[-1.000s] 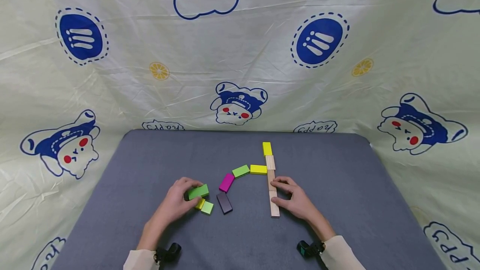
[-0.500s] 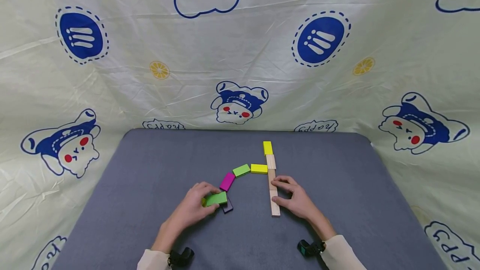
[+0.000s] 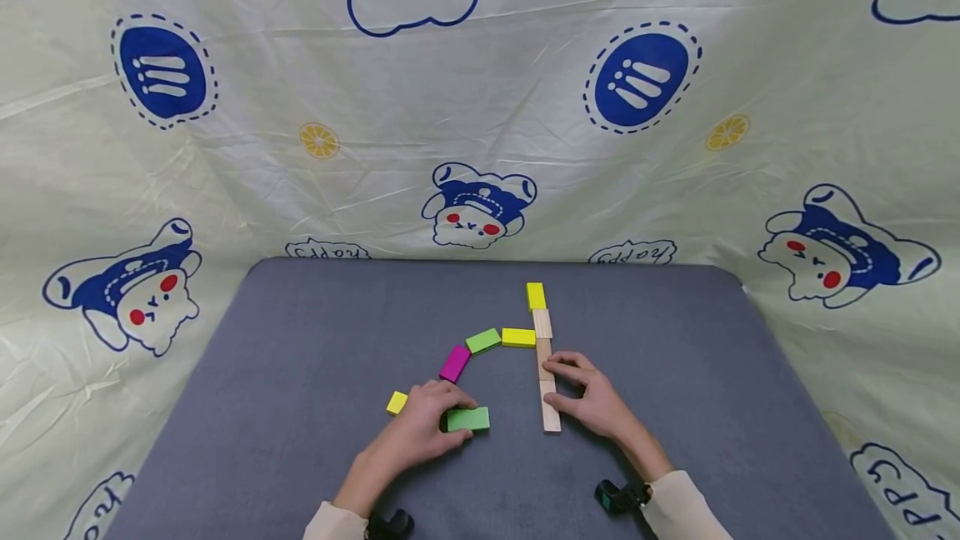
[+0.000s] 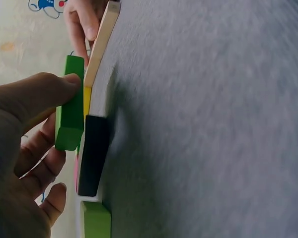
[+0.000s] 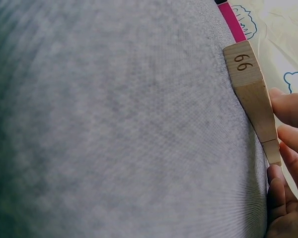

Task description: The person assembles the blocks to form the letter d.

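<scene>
My left hand (image 3: 420,432) pinches a green block (image 3: 471,420) between thumb and fingers, raised over the cloth with a shadow below it in the left wrist view. Beneath and behind it there lie a dark block (image 4: 95,158) and a light green block (image 4: 97,220); the hand hides both from the head view. My right hand (image 3: 588,398) rests its thumb and fingertips against the right side of a straight row of plain wooden blocks (image 3: 550,408). The nearest wooden block (image 5: 244,62) carries the number 66 on its end.
A curve of magenta (image 3: 454,363), green (image 3: 483,341) and yellow blocks (image 3: 518,337) meets the wooden row's left side. Another yellow block (image 3: 536,296) tops the row. One small yellow block (image 3: 397,402) sits left of my left hand. Grey cloth covers the table (image 3: 675,340).
My left hand has carried the green block rightward, away from the small yellow and light green blocks and past the dark block. My right hand stays in place at the wooden row.
</scene>
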Demonstrator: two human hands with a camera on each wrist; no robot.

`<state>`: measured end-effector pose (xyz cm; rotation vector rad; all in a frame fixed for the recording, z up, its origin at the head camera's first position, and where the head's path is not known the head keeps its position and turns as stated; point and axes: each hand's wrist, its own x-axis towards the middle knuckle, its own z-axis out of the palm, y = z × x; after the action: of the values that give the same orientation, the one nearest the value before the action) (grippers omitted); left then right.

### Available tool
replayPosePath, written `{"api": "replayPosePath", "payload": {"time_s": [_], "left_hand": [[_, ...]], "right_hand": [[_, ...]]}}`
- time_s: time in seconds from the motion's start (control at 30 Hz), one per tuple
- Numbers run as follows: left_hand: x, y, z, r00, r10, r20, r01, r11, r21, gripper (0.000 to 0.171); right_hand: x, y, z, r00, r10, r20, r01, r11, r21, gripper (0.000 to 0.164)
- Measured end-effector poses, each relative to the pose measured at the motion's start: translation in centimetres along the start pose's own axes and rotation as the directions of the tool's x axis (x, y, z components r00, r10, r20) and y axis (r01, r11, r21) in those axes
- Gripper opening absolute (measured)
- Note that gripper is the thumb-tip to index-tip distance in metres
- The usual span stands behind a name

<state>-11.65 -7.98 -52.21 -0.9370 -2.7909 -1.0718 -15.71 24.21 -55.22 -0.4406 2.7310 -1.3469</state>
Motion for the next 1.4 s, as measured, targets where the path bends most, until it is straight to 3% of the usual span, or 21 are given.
{"api": "replayPosePath", "payload": {"time_s": [0.4, 1.03, 1.4], "left_hand": [[0.7, 1.0, 1.2, 0.994, 0.029, 0.107, -0.035, 0.998, 0.054, 0.028], [1.2, 0.6, 1.7, 0.989, -0.003, 0.145, -0.019, 0.989, 0.148, 0.026], [1.1, 0.8, 1.5, 0.99, -0.015, 0.138, -0.006, 0.988, 0.151, 0.029]], "right_hand": [[-0.1, 0.1, 0.0, 1.0, -0.007, -0.001, 0.007, 1.0, -0.008, 0.05], [0.0, 0.1, 0.0, 1.0, -0.003, 0.002, 0.003, 1.0, -0.014, 0.051], [0.0, 0.0, 0.0, 1.0, 0.004, 0.005, -0.004, 1.0, -0.012, 0.051]]}}
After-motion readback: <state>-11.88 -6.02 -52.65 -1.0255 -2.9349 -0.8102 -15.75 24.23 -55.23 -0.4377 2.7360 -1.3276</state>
